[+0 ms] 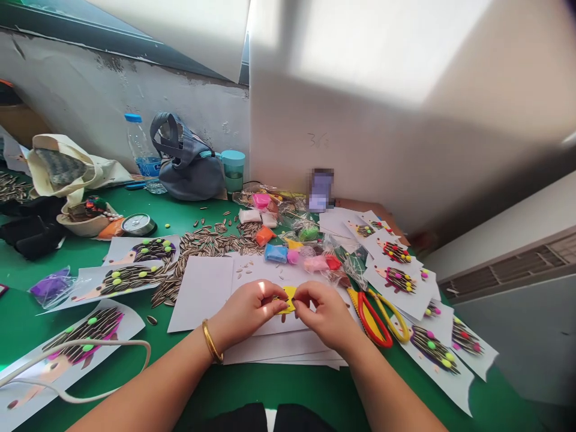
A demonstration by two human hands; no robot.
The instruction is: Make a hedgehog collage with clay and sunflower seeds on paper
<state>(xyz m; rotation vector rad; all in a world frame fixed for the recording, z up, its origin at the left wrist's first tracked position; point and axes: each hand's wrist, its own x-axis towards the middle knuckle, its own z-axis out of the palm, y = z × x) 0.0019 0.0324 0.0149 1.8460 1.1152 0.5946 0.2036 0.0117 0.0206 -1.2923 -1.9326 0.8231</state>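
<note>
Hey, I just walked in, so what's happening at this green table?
Someone is working with both hands on a small yellow piece above white sheets. The left hand pinches one side; the right hand has its fingertips at the opposite edge, though what they grip is too small to tell. Beyond lie striped seeds, and hedgehog pictures with seed spines and coloured dots sit on both sides.

The half-hidden yellow piece looks smooth, possibly clay, the sheet matt paper, the bangle glossy metal
</note>
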